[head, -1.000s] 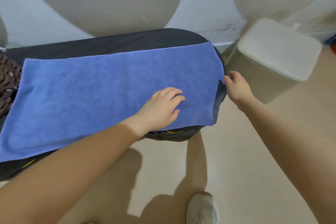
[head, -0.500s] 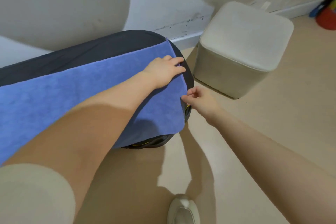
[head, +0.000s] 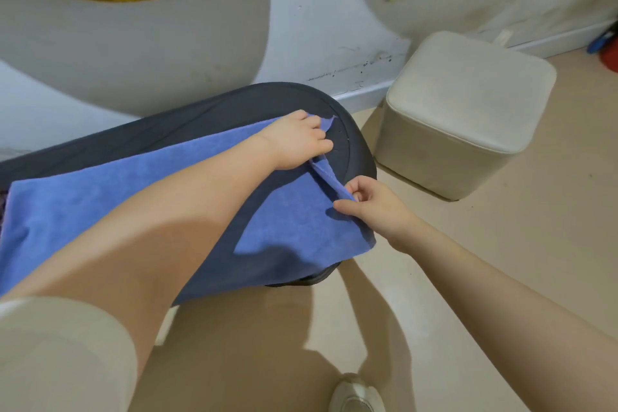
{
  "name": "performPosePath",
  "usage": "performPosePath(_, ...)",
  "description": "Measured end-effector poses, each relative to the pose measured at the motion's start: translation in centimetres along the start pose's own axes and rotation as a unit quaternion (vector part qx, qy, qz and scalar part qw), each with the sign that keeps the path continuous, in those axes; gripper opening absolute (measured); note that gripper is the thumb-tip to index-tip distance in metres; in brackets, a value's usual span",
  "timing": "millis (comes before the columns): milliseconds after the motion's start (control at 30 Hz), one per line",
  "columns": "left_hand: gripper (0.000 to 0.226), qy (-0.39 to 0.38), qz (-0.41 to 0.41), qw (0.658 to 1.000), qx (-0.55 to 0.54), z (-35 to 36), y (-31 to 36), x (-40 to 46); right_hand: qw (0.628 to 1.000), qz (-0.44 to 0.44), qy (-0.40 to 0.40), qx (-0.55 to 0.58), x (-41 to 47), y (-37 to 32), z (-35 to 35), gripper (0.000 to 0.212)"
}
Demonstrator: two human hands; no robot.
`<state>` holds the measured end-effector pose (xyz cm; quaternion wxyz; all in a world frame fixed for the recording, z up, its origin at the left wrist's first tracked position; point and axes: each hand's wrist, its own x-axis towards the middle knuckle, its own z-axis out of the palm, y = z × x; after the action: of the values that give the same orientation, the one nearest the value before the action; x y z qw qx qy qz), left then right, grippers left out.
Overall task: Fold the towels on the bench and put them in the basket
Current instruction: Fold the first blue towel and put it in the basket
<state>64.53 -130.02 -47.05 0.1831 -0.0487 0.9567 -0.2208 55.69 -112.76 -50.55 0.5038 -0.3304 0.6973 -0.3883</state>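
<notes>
Left fingers: the left hand is reaching across to the far right corner of the blue towel and is pinching that corner, which is curling up off the dark desk.
Right fingers: the right hand is closing thumb and forefinger on the same short edge, nearer the body, and is lifting it into a small ridge between the two hands.
Grip state: both hands are clenched on cloth; neither is released.
Towel position: it is lying flat along the desk, its right end held, its near right corner hanging just over the front edge.
Long axis: the towel is running left to right, away from the fingers toward the left, where it is passing under the left forearm and out of view.
Key relation: both hands are sitting on the right short edge, so the free length is lying wholly to their left; a fold, as I judge it, is calling for carrying this edge leftward over the rest.
Nearer hand: the right is holding the near part of the edge, the left the far part.
Surroundings: a pale stool is standing just beside the desk's right end.
Basket: not in view.
</notes>
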Motion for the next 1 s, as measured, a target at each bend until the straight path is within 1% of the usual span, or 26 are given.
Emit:
performPosePath(67,0.037,-0.017,-0.055,0.997,-0.052,0.2,-1.0,-2.2,0.999,-0.010,-0.047,0.013,-0.5,-1.9,1.2,0.015)
performPosePath(133,0.031,-0.030,-0.119,0.982,-0.145,0.5,-2.5,-5.0,0.996,-0.024,-0.085,0.022,-0.8,-4.0,3.1,0.011)
performPosePath(167,0.028,-0.035,-0.150,0.969,-0.193,1.1,-3.2,-6.6,0.994,-0.032,-0.105,0.028,-0.8,-5.0,4.3,0.009)
performPosePath(200,0.027,-0.010,-0.175,0.958,-0.229,1.6,-3.7,-8.3,0.990,-0.041,-0.126,0.036,-0.9,-6.1,5.8,0.008)
performPosePath(267,0.028,0.032,-0.187,0.957,-0.219,3.5,-5.2,-12.0,0.984,-0.064,-0.161,0.039,-0.9,-8.1,9.0,0.014)
performPosePath(300,0.028,0.035,-0.201,0.952,-0.229,4.6,-6.0,-13.8,0.982,-0.075,-0.171,0.036,-0.8,-9.0,10.7,0.015)
performPosePath(400,0.031,0.005,-0.224,0.940,-0.257,7.3,-8.2,-18.8,0.979,-0.092,-0.181,0.031,-0.5,-11.0,16.2,0.015)
performPosePath(533,0.040,0.014,-0.288,0.913,-0.288,10.6,-10.5,-25.4,0.974,-0.087,-0.205,0.039,-0.1,-12.8,23.2,0.018)
performPosePath(567,0.042,0.001,-0.282,0.922,-0.265,11.4,-10.9,-26.9,0.971,-0.082,-0.219,0.043,0.0,-13.1,24.9,0.021)
performPosePath(667,0.044,-0.053,-0.223,0.953,-0.197,14.2,-12.0,-31.2,0.964,-0.068,-0.256,0.031,0.3,-13.5,30.7,0.036)
performPosePath(700,0.043,-0.056,-0.199,0.964,-0.165,15.2,-12.2,-32.3,0.962,-0.064,-0.263,0.020,0.4,-13.5,32.6,0.042)
performPosePath(733,0.041,-0.058,-0.194,0.967,-0.157,15.9,-12.4,-33.3,0.962,-0.061,-0.265,0.010,0.5,-13.4,34.5,0.046)
performPosePath(767,0.040,-0.063,-0.190,0.967,-0.158,16.4,-12.6,-34.2,0.962,-0.059,-0.266,0.002,0.6,-13.4,36.2,0.048)
performPosePath(833,0.043,-0.073,-0.212,0.959,-0.170,17.5,-12.9,-35.5,0.964,-0.052,-0.260,-0.004,0.6,-13.4,39.2,0.050)
performPosePath(933,0.045,-0.100,-0.268,0.943,-0.167,18.8,-13.2,-37.2,0.965,-0.043,-0.256,-0.030,0.8,-13.1,42.4,0.051)
performPosePath(1000,0.041,-0.112,-0.267,0.944,-0.161,19.6,-12.7,-37.4,0.964,-0.053,-0.251,-0.067,1.2,-12.5,44.0,0.050)
